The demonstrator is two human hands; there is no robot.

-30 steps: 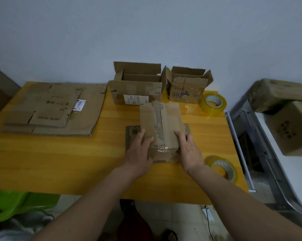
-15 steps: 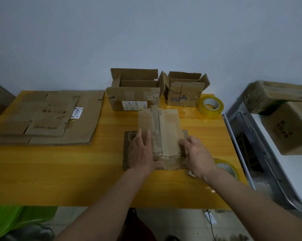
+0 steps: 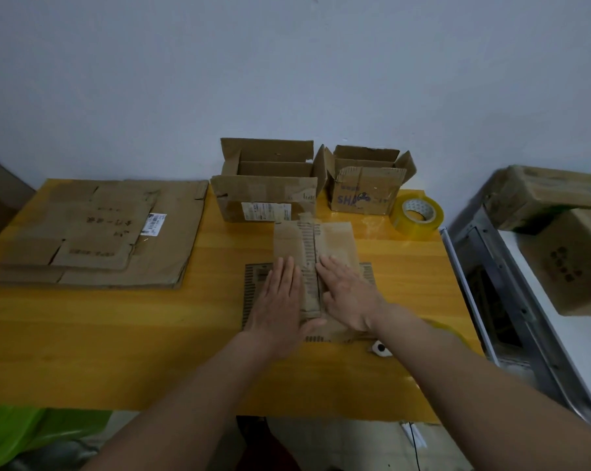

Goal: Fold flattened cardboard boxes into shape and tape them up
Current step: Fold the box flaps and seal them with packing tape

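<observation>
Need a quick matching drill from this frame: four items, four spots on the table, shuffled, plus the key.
Items:
1. flattened cardboard stack
2. tape roll
3. two open boxes
4. box being taped

Places:
A. under the left hand and right hand
B. table's left side
C. back edge, by the wall
D. back right corner

Pairs: 1-B, 2-D, 3-C, 4-A

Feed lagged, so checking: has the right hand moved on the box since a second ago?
Yes. The right hand has slid from the box's near right corner up onto its top, toward the centre seam and the far open boxes.
</observation>
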